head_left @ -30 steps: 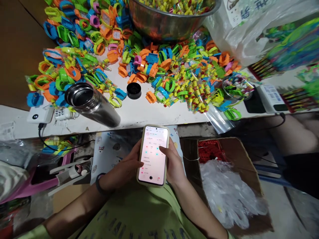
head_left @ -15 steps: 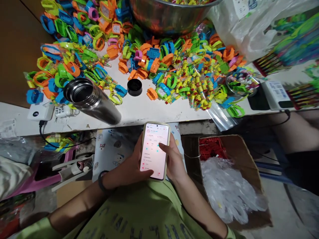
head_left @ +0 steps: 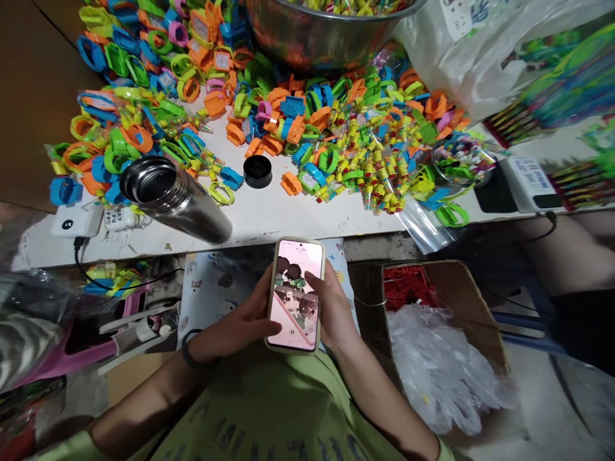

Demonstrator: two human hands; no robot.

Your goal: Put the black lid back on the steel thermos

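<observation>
A smartphone [head_left: 295, 301] in a pale case is held upright between my two hands, below the table's front edge. Its lit screen shows a pink picture with cartoon figures. My left hand [head_left: 247, 323] grips the phone's left side, thumb over the lower left of the screen. On the right side my right hand [head_left: 336, 310] is closed round the phone, its thumb over the upper right of the screen. Both hands' other fingers are mostly hidden behind the phone. Beyond it on the table stand an open steel flask [head_left: 192, 208] and a black lid [head_left: 257, 171].
Colourful plastic toy watches [head_left: 120, 144] and small yellow tubes [head_left: 377, 166] are heaped across the white table [head_left: 269, 221]. A steel bowl [head_left: 327, 38] stands at the back. White power banks [head_left: 77, 219] lie left and right. A cardboard box [head_left: 461, 282] with plastic bags sits below right.
The phone screen has switched from a list page to a pink cartoon picture. My left thumb has drawn back towards the screen's left edge. Both hands still hold the phone.
</observation>
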